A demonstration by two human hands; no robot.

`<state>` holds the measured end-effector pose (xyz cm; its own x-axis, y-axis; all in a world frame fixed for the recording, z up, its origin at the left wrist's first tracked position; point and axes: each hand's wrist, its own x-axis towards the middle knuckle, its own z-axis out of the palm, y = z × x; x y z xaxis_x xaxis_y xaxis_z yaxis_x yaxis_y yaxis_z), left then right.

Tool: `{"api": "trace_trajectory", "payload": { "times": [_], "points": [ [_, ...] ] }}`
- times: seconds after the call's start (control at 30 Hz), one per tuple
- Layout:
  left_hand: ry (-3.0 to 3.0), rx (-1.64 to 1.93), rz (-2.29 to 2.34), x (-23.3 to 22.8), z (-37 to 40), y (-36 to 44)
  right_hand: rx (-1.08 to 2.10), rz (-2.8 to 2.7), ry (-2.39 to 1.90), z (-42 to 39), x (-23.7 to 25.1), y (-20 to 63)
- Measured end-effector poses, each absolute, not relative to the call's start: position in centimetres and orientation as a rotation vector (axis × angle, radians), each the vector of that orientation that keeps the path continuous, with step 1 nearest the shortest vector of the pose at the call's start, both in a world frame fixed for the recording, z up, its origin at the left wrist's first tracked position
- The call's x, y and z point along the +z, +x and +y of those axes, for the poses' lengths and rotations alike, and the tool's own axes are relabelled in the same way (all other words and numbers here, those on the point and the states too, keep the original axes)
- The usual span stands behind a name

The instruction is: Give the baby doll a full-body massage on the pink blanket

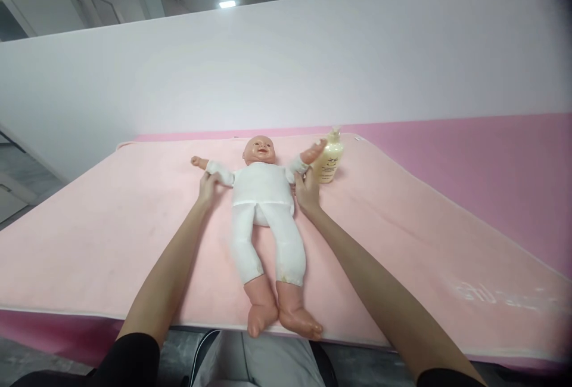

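A baby doll [262, 187] with a white cloth body lies on its back on a pink towel [379, 268], head away from me and feet at the near edge. My left hand [208, 188] is closed around the doll's arm on the left, at the white sleeve. On the other side, my right hand [307, 190] grips the doll's other arm, which is raised a little. Just beyond my right hand stands a pale yellow pump bottle [331, 159], partly covered by the doll's hand.
Behind the towel rises a white wall panel [286, 71] with glass above it. A pink surface [491, 184] shows beyond the towel at the right. My lap in grey trousers [259, 360] is close to the near edge.
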<state>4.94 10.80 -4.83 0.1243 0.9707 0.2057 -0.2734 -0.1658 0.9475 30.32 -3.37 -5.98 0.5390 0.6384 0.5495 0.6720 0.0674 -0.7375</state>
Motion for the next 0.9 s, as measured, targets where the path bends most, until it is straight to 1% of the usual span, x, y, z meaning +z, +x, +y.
{"api": "trace_trajectory", "payload": {
  "times": [0.13,0.27,0.43,0.57,0.7,0.8,0.9],
  "points": [
    [1.671,1.243,0.728,-5.6,9.6,7.7,0.039,-1.248,-1.585,-3.2,-5.4,29.8],
    [1.819,1.26,0.702,-5.4,9.7,8.9,0.128,-1.172,-1.685,-2.6,-5.6,30.5],
    [1.872,1.245,0.999,-4.8,10.5,9.2,0.179,-1.133,-1.867,-2.2,-5.7,30.8],
    [1.966,1.116,1.264,-4.3,10.7,9.5,0.197,-1.121,-1.986,-1.5,-5.2,31.0],
    [2.051,0.976,1.582,-3.7,10.3,9.9,0.296,-1.15,-2.008,-0.3,-4.7,31.9],
    [2.077,0.948,1.634,-3.6,10.1,10.0,0.333,-1.104,-2.045,0.1,-4.6,32.2],
    [2.018,1.018,1.486,-4.0,10.0,9.6,0.345,-1.042,-1.963,-0.6,-5.0,32.0]
  ]
}}
